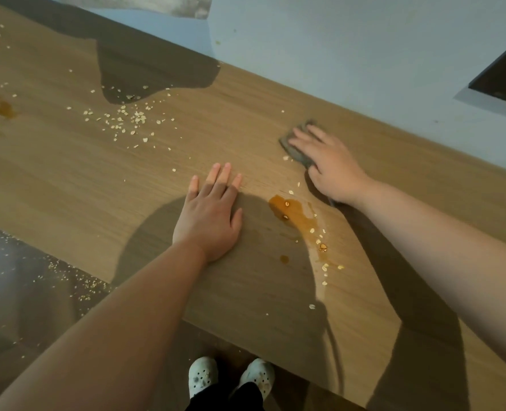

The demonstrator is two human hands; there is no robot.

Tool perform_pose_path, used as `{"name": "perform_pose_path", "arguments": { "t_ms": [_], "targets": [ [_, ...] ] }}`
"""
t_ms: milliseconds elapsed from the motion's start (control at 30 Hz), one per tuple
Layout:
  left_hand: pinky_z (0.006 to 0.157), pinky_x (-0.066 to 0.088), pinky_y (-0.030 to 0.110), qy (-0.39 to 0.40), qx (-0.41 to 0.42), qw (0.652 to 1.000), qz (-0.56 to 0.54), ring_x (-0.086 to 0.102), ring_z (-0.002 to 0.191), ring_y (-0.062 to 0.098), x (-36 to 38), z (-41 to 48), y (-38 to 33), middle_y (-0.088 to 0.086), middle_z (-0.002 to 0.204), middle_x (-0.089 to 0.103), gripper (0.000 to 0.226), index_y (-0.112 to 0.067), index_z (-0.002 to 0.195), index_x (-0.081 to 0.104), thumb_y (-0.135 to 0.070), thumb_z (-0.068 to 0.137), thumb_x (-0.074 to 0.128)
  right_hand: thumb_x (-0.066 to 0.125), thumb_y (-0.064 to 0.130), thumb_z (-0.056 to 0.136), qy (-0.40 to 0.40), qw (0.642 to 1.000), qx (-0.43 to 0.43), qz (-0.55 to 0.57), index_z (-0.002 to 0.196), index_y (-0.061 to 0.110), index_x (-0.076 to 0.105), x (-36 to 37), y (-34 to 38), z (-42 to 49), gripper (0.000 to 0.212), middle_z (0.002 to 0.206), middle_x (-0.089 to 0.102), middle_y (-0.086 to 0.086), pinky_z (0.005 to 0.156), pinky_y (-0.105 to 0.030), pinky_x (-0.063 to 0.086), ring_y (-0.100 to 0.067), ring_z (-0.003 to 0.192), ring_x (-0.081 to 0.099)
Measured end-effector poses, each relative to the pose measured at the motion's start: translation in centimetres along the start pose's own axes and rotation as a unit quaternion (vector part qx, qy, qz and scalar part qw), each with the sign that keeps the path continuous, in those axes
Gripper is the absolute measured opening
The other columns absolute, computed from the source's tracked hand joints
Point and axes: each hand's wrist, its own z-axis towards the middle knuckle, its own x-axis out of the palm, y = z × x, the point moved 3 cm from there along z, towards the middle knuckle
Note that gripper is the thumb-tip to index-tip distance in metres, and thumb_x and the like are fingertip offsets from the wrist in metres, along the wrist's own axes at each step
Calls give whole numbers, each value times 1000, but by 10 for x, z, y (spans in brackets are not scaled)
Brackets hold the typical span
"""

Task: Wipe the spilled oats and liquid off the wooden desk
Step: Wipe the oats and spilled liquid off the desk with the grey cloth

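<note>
Wood-grain counter (pixel 68 179) is seen running diagonally under a pale wall (pixel 335 48).

Right hand (pixel 327 164) is laid flat, fingers spread, pressing a grey cloth (pixel 294 149) onto the counter at 2 o'clock from frame centre, close to the wall edge. Cloth is mostly covered by the hand; only its left edge and far corner are exposed. Nothing is pinched.

Left hand (pixel 211 215) is laid palm-down on bare wood near centre, fingers extended and slightly spread, holding nothing.

Amber liquid puddle (pixel 293 216) is located between the two hands, at 3 o'clock from the left hand and 7 o'clock from the cloth, apart from both. A streak trails from it toward 5 o'clock, with oat flakes (pixel 323 247) caught in it.

Main scatter of oats (pixel 130 120) is spread at 11 o'clock from the left hand, well apart from the cloth. A second amber stain (pixel 1 106) is seen at 9 o'clock near the frame's left edge.

More oats (pixel 76 283) are lying on the dark floor (pixel 14 292) at 8 o'clock. White perforated clogs (pixel 231 378) are visible at 6 o'clock, below the counter edge.
</note>
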Motion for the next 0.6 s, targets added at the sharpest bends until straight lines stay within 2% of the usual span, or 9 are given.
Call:
{"name": "perform_pose_path", "arguments": {
  "t_ms": [100, 200, 300, 400, 500, 600],
  "targets": [
    [122, -6, 43, -4, 1, 1000, -3, -8, 151, 17, 1, 0, 1, 2, 165, 1, 63, -20, 157, 12, -36, 99, 31, 41, -3, 92, 31, 999, 5, -7, 150, 27, 32, -9, -28, -26, 66, 160, 17, 9, 120, -40, -5, -12, 149, 6],
    [122, -5, 43, -6, -1, 1000, -4, -7, 151, 17, 2, 0, 2, 2, 165, 1, 63, -20, 157, 11, -36, 99, 32, 39, 1, 95, 10, 996, 89, 5, 155, 25, 23, -17, -58, -12, 66, 164, 12, 4, 123, -43, 1, -15, 151, 2],
    [122, -3, 44, -11, 1, 1000, -3, -6, 151, 17, 4, 1, 2, 3, 165, 3, 62, -20, 156, 13, -37, 100, 31, 39, 9, 98, -24, 992, 121, 8, 156, 19, 19, -12, -48, 28, 63, 164, 12, 0, 123, -41, 6, -18, 151, 5],
    [122, 0, 45, -20, 3, 1000, 0, -2, 151, 18, 4, 1, 2, 3, 164, 8, 67, -19, 156, 17, -43, 93, 19, 39, 14, 98, -68, 989, 128, -9, 155, 14, 21, -6, -29, 55, 60, 163, 16, -5, 123, -39, 9, -23, 150, 9],
    [122, 0, 45, -18, 6, 1000, 4, -3, 151, 18, 5, 1, 2, 3, 164, 8, 72, -20, 156, 17, -46, 89, 11, 38, 13, 98, -72, 990, 123, -6, 155, 14, 23, -5, -24, 60, 59, 163, 18, -4, 123, -38, 8, -23, 150, 11],
    [122, 0, 45, -17, 2, 1000, 1, -4, 151, 18, 3, 0, 1, 3, 165, 6, 64, -20, 156, 15, -42, 96, 21, 38, 7, 97, -66, 993, 100, 19, 155, 15, 25, -8, -25, 65, 60, 163, 19, -2, 123, -37, 8, -20, 150, 10]
  ]
}}
